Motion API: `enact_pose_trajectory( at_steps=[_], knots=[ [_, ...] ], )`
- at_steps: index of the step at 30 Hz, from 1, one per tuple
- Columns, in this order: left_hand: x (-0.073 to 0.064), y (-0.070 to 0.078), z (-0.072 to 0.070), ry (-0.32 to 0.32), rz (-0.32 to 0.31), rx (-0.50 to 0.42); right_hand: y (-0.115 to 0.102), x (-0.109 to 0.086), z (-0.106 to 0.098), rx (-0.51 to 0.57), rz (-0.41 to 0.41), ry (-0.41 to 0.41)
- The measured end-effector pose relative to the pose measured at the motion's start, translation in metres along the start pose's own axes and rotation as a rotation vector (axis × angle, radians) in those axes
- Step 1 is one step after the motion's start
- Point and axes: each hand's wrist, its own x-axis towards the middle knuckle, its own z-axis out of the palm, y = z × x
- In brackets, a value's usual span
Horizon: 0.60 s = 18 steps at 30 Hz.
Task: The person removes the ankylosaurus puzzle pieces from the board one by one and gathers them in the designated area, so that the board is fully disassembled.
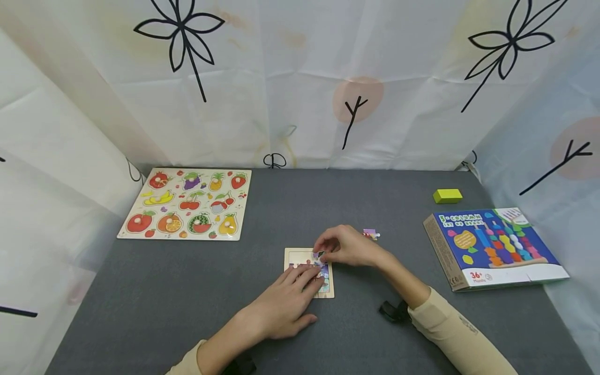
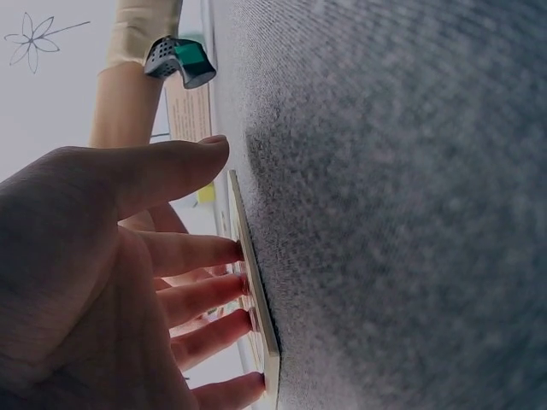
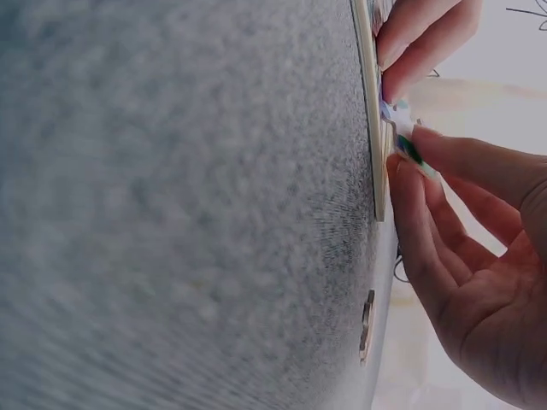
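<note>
A small wooden jigsaw tray (image 1: 331,288) lies on the grey table, partly covered by both hands. My left hand (image 1: 286,302) rests on the tray, fingers stretched out and fingertips pressing on the picture, with the thumb off to the side. At the tray's upper right corner, my right hand (image 1: 349,246) pinches a jigsaw piece (image 3: 409,150) between thumb and fingertips. In the right wrist view that piece is tilted, its lower end close to the left fingertips. Another jigsaw piece (image 1: 372,234), purple and multicoloured, lies on the table beyond the right hand.
A fruit picture board (image 1: 179,204) lies at the back left. On the right is a blue boxed column toy set (image 1: 499,250), with a yellow-green block (image 1: 447,196) behind it. A white patterned curtain (image 1: 300,125) hangs behind the table.
</note>
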Motion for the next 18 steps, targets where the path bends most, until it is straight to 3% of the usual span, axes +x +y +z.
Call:
enact_pose_trajectory(
  at_steps=[9, 18],
  knots=[
    [0.000, 0.000, 0.001, 0.010, 0.002, -0.007, 0.002, -0.008, -0.005, 0.113, 0.021, -0.008],
    [-0.001, 0.000, 0.001, 0.023, -0.004, -0.023, 0.008, -0.033, -0.032, 0.182, 0.075, 0.051]
  ],
)
